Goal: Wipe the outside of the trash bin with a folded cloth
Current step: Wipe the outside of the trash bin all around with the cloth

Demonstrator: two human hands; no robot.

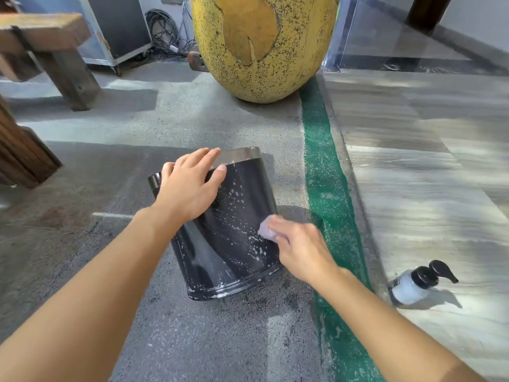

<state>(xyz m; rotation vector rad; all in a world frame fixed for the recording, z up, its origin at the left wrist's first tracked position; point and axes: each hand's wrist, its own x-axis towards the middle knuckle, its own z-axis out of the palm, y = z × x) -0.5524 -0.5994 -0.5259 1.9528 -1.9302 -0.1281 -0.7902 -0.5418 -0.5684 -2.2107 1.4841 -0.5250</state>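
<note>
A black trash bin [228, 238] with a silver rim stands tilted on the rough grey floor, its side spotted with white soap foam. My left hand [190, 186] lies flat over the bin's top edge, fingers spread across the rim. My right hand [300, 249] presses a small folded pale lilac cloth [266, 230] against the bin's right side, about halfway down. Most of the cloth is hidden under my fingers.
A pump bottle [413, 285] with a black head lies on the raised pale slab at the right. A green painted strip [327, 188] runs along the slab's edge. A big yellow speckled pot [261, 45] stands behind the bin, a wooden bench [55, 51] at back left.
</note>
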